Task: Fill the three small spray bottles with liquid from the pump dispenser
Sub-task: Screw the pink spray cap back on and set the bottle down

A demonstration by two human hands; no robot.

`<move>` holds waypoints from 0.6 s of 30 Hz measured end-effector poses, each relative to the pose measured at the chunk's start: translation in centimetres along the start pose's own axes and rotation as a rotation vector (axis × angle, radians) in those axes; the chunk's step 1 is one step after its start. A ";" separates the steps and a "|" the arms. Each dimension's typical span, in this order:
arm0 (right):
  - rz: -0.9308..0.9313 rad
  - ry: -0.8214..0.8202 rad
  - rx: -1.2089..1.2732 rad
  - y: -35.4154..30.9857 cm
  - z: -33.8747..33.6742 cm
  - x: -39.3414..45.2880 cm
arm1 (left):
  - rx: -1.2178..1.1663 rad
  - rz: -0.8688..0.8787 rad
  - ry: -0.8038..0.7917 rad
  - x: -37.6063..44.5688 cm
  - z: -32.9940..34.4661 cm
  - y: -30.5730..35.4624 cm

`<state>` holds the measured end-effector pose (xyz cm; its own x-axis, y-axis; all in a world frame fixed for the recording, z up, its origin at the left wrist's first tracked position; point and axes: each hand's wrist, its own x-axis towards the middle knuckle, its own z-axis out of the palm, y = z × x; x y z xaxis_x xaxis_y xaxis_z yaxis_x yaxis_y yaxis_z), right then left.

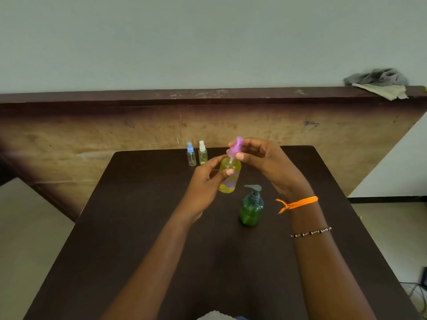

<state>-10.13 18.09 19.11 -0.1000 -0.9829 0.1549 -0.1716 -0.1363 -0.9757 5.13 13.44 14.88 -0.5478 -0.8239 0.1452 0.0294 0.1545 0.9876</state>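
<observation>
My left hand (208, 181) grips a yellow spray bottle (230, 179) around its body, holding it upright above the dark table (143, 227). My right hand (261, 158) pinches its purple spray cap (235, 147), which sits raised at the bottle's neck with the dip tube showing below it. A green pump dispenser (251, 207) with a grey pump head stands just in front of the bottle. Two small clear spray bottles stand at the table's far edge: one with a blue cap (191, 154), one with a white cap (202, 153) holding some yellowish liquid.
A low brown wall with a dark ledge (208, 95) runs behind the table. Grey and beige cloths (379, 83) lie on the ledge at the far right. Floor shows on both sides of the table, with cables at the lower right.
</observation>
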 end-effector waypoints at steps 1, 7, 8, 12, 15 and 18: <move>-0.003 0.003 -0.042 -0.2 -0.1 0.1 | 0.022 0.012 0.003 0.2 -0.1 0.1; -0.025 0.155 -0.275 -0.5 0.5 1.1 | 0.098 0.049 0.068 0.9 0.0 0.3; -0.018 0.189 -0.278 -0.3 0.8 1.1 | 0.095 0.048 0.075 0.9 0.0 0.3; 0.022 0.243 -0.338 -0.1 1.2 1.1 | 0.042 0.049 0.080 0.8 0.0 0.3; 0.027 0.088 -0.036 -0.8 0.4 1.0 | 0.004 0.050 0.043 0.8 -0.1 0.7; -0.034 -0.028 0.161 -1.2 -0.1 0.6 | -0.007 0.054 0.014 0.7 0.0 0.7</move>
<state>-10.05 17.67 20.43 -0.0690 -0.9801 0.1863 -0.0149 -0.1857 -0.9825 4.75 12.99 15.68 -0.5338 -0.8219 0.1989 0.0645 0.1949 0.9787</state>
